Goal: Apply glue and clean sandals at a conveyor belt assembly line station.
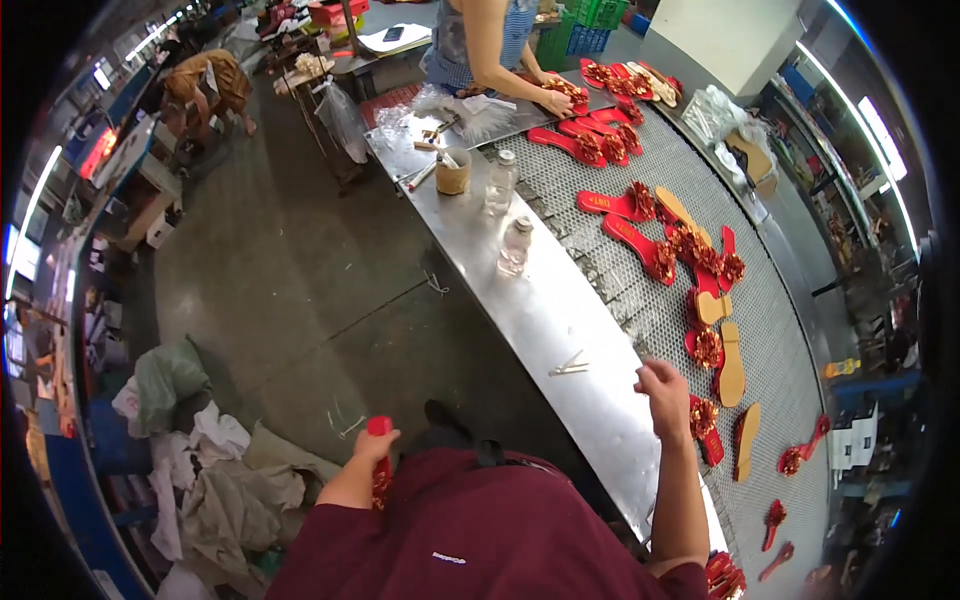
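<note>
Low at my left side, my left hand [362,455] grips a red sandal [379,427] with gold-and-red shiny trim; my fingers and sleeve hide part of it. Over the metal ledge's edge beside the mesh belt, my right hand [663,392] is raised with its fingers curled in, and what they hold, if anything, is hidden. Closest to that hand on the belt lie a red sandal with a shiny flower [704,350] and a sandal showing its tan sole [731,365]. Several more red sandals [640,250] are spread along the mesh belt [790,330], some sole up.
Along the metal ledge [560,320] stand two clear bottles [515,247] [501,183], a brown cup of tools [453,173] and some thin pale sticks [570,366]. Across the belt's far end a co-worker's hands [556,100] touch sandals. Cloth and sacks [240,490] lie at lower left.
</note>
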`<act>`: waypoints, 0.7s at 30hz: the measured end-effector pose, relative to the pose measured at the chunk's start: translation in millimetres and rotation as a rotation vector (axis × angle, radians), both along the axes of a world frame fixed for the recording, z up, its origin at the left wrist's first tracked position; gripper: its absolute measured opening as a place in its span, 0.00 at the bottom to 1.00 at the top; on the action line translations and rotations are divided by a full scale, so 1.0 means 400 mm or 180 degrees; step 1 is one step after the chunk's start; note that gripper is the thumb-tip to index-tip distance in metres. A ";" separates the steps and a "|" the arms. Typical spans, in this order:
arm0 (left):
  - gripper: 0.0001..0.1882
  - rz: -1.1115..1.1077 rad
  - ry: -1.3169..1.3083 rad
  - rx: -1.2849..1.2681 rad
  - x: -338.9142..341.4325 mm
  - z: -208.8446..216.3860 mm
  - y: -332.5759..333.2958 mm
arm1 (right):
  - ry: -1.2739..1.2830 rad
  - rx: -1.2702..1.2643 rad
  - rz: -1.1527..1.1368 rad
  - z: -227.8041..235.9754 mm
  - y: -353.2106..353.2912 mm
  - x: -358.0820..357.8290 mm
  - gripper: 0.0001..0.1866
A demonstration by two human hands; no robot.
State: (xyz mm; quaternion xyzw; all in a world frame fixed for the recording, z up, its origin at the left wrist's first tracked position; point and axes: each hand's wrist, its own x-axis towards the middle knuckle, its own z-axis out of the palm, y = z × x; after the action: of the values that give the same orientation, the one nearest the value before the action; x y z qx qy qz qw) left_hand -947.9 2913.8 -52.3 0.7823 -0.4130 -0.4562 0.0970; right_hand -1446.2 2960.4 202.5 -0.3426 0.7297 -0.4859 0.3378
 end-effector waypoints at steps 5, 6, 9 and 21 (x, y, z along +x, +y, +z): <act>0.28 0.0615 0.0020 0.0345 0.186 0.008 -0.031 | 0.1429 -0.0131 0.0606 0.201 -0.388 0.208 0.17; 0.28 0.0574 0.0069 0.0385 0.191 0.033 -0.053 | 0.1711 -0.0245 0.0711 0.235 -0.459 0.242 0.17; 0.31 0.0692 -0.0241 0.0261 0.221 0.100 -0.110 | 0.2498 -0.0655 0.1138 0.263 -0.699 0.289 0.18; 0.21 0.1906 0.0860 -0.0086 0.176 0.064 -0.062 | 0.3075 0.0349 0.1782 0.095 -1.479 0.304 0.21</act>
State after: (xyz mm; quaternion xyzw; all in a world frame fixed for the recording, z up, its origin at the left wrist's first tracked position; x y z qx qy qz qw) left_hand -877.3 2889.0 -26.7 0.8000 -0.1540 -0.5016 0.2911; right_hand -1324.6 2368.9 240.6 -0.6888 0.7069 -0.1269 0.0985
